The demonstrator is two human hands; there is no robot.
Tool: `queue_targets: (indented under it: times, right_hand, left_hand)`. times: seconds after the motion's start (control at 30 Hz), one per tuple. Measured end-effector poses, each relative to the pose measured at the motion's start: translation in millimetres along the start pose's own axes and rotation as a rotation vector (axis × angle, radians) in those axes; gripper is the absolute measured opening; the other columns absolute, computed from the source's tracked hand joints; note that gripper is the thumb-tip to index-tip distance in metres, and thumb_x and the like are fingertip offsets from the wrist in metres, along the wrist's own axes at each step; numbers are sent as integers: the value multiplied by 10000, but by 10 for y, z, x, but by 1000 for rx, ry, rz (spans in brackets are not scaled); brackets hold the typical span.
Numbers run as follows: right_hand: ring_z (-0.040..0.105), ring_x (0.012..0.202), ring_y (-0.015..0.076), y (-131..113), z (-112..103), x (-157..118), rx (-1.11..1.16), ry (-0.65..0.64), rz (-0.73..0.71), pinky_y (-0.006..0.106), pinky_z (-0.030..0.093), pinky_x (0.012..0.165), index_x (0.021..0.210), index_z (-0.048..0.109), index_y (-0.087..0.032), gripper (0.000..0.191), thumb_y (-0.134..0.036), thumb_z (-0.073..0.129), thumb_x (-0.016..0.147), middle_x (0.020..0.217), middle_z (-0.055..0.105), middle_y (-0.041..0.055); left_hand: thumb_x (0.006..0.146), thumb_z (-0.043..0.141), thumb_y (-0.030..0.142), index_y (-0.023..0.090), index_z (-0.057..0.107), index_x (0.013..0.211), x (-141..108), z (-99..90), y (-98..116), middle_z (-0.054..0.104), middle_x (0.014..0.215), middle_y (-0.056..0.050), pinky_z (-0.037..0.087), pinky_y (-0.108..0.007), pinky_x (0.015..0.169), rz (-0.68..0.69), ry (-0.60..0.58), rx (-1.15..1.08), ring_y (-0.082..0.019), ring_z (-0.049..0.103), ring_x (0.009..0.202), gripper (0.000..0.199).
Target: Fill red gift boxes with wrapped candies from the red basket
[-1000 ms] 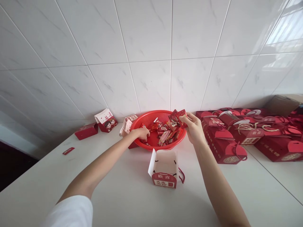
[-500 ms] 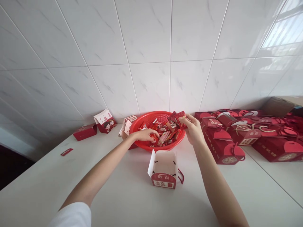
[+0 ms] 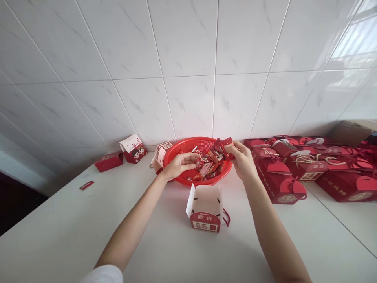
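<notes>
A red plastic basket (image 3: 188,145) with a perforated rim holds several wrapped candies (image 3: 206,168). Over its left side is my left hand (image 3: 180,165), fingers stretched and thumb apart, with nothing visible between them. My right hand (image 3: 242,159), at the basket's right rim, pinches red candy packets (image 3: 226,147) between thumb and fingers; their exact number is hard to make out. In front of the basket stands an open red-and-white gift box (image 3: 205,221), its lid flaps up and white inside showing, with a dark red cord handle on its right.
Many closed red gift boxes (image 3: 278,184) crowd the right of the white table (image 3: 141,243). Left of the basket are a printed box (image 3: 134,151), a red box (image 3: 109,162) and a small red tag (image 3: 86,185). A tiled wall (image 3: 188,102) rises behind.
My left hand has lifted from the candies, and its fingers have straightened. The right hand keeps its hold on the packets. The whole view has shifted slightly.
</notes>
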State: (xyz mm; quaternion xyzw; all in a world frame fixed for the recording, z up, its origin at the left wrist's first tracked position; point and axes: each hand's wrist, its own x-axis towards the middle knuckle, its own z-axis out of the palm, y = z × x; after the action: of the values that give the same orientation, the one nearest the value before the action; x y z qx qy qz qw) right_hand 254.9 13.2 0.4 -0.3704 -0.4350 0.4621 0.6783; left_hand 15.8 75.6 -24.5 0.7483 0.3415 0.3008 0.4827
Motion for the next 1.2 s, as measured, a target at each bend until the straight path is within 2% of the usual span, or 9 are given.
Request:
queue_targets:
  times: [0.17,0.33,0.53,0.63,0.73,0.87,1.03,1.2]
  right_hand:
    - [601,664,132,-4,15,-16,28,-49,26,253,487,646,800,720,-210,199,-342,804,677,719,676,-22]
    - [648,742,174,-61,20,-49,-26,-140,60,287,500,672,832,724,-216,267,-392,822,657,793,715,7]
    - [625,782,169,-185,-10,-136,-129,-348,70,291,486,732,857,714,-211,247,-401,800,725,856,711,11]
    - [577,735,153,-266,-8,-201,-229,-444,40,274,460,680,845,709,-203,215,-407,755,794,819,670,6]
    - [530,677,143,-338,9,-270,-368,-594,39,265,427,623,817,709,-198,202,-399,729,829,763,629,-2]
    - [546,700,154,-377,42,-344,-504,-785,0,267,457,643,848,732,-210,176,-381,691,864,766,644,-3]
    - [513,616,136,-341,74,-394,-610,-934,-73,242,433,541,891,731,-232,167,-346,612,917,701,620,-17]
    - [456,519,117,-254,108,-402,-725,-960,-139,225,369,459,787,670,-240,156,-279,587,913,605,562,-34]
  left_hand:
    - [844,663,328,166,638,1267,-55,61,13,675,1277,-119,488,-389,1034,35,49,19,-257,594,1221,455]
    - [864,651,311,157,654,1236,-130,141,130,691,1259,-123,505,-381,1011,76,35,-21,-262,602,1223,402]
    - [887,651,268,178,682,1218,-359,181,346,721,1214,-108,537,-343,954,56,-212,15,-233,664,1144,344]
    - [896,643,255,191,698,1206,-476,173,388,729,1210,-96,539,-331,947,17,-322,91,-230,664,1156,322]
    - [904,625,253,198,716,1171,-569,147,407,739,1188,-86,542,-307,915,-15,-375,159,-221,675,1119,287]
    - [911,597,253,182,743,1043,-653,85,458,759,1072,-64,538,-254,809,-30,-394,243,-187,691,954,209]
    - [924,557,255,180,733,1080,-713,12,525,756,1040,-51,520,-248,793,-28,-376,307,-183,679,919,247]
    - [912,562,267,188,740,1034,-729,5,535,760,992,-38,516,-243,775,-24,-341,334,-176,680,884,230]
